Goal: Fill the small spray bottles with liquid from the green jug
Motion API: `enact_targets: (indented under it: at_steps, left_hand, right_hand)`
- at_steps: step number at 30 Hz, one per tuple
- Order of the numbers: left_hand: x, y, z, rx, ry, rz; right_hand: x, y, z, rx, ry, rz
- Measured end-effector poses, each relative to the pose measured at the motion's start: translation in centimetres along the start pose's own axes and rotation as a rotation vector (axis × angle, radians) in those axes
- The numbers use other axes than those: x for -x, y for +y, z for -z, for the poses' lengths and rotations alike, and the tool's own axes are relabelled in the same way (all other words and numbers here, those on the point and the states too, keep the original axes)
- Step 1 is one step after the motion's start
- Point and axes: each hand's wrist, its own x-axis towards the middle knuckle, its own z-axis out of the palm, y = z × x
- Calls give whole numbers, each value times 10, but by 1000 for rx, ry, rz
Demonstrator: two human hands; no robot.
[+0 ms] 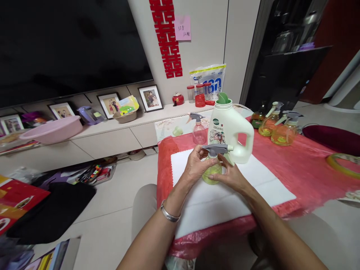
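Both hands are closed around a small yellow-tinted spray bottle (211,172) with a grey trigger head (218,149), upright over a white cloth (209,208). My left hand (194,165) wraps the neck and head from the left, a silver bangle on its wrist. From the right, my right hand (229,174) grips the bottle's body. Right behind stands a large pale jug (232,125) with a handle and a green scoop-like piece (223,98) in its mouth. A pink spray bottle (199,133) with a grey head is beside the jug, to its left.
Red plastic sheeting (277,172) covers the table under the cloth. Several other spray bottles (283,135) stand at the right, near a yellow tape roll (344,165). Behind, a low cabinet (112,137) bears photo frames, a pink basin (52,129) and red-lidded jars (191,94).
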Motion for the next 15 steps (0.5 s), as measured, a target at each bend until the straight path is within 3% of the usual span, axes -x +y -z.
enact_targets:
  at_steps: [10, 15]
  left_hand:
    - [2, 3, 8, 51, -167, 12]
    - [1, 0, 8, 12, -92, 21]
  right_hand:
    - [-4, 1, 0, -18, 10, 8]
    - [-2, 3, 1, -29, 5, -12]
